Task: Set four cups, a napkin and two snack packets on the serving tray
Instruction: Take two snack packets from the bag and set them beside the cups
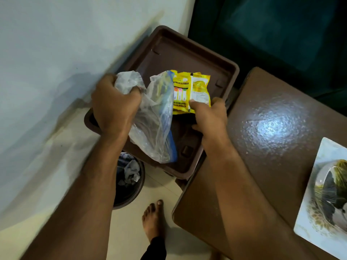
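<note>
**Listener:** What is at the left of the frame?

**Me:** A pale wall fills the upper left. Lower, left of centre, a bin [129,181] of crumpled paper stands on the floor. My left hand [114,104] is clenched round the gathered neck of a clear bag [150,126], so the bag hangs open-sided beneath it.

**Listener:** And in the middle?

**Me:** My right hand [208,117] pinches two yellow packets [189,91] by their lower edge. They stand just beside the bag's mouth, probably freshly drawn out. Both hands are over an upturned brown stool [187,57]. My bare foot [153,220] shows at bottom centre.

**Listener:** Where must the packets go?

**Me:** To the tray [319,184], at the right edge of the frame, on a brown table [262,119]. It is well apart from my hands. I see no cups or napkin on the part in view.
</note>
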The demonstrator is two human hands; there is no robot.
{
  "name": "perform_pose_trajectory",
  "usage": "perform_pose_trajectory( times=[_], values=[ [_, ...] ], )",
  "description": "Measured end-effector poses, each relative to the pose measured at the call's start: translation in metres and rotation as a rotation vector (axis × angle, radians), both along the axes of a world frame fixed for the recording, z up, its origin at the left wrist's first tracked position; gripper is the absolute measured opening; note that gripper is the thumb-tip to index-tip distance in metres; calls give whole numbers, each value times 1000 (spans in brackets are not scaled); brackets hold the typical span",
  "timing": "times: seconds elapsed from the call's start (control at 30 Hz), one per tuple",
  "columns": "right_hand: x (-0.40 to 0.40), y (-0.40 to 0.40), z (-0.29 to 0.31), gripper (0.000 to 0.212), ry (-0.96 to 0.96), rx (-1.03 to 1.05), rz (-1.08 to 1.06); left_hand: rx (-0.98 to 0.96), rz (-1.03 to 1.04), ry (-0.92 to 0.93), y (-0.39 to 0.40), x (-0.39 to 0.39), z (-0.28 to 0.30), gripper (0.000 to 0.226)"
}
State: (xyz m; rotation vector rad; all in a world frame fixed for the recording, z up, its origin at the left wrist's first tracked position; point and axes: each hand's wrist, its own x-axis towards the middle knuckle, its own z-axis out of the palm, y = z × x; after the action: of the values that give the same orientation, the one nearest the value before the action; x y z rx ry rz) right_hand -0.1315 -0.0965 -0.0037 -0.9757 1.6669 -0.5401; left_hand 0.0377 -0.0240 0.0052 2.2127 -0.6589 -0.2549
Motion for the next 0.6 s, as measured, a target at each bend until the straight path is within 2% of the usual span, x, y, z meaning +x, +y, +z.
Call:
perform_pose_trajectory(
  times=[0.13,0.17,0.2,0.27,0.33,0.4,0.47,0.53,0.6],
  values=[
    [-13,10,17,37,461,-314,155,-75,-87,24,1,5,9,27],
    [-15,12,21,36,498,-400,136,-95,-112,14,2,6,12,27],
    [-16,12,27,35,426,-458,82,-113,-134,-1,2,8,16,27],
    [-12,11,41,36,-8,-434,-52,-143,-175,-31,2,9,24,31],
    [-9,11,50,43,-370,-323,-27,-151,-221,-66,0,8,31,40],
    [-4,14,51,58,-466,-261,150,-147,-273,-74,-3,4,35,51],
    [1,20,49,68,-479,-235,262,-124,-330,-78,-5,-2,37,57],
    [3,23,45,64,-468,-280,264,-130,-374,-69,-7,-7,37,58],
    [-2,21,38,46,-424,-355,199,-164,-355,9,-7,-6,36,62]
  ],
)
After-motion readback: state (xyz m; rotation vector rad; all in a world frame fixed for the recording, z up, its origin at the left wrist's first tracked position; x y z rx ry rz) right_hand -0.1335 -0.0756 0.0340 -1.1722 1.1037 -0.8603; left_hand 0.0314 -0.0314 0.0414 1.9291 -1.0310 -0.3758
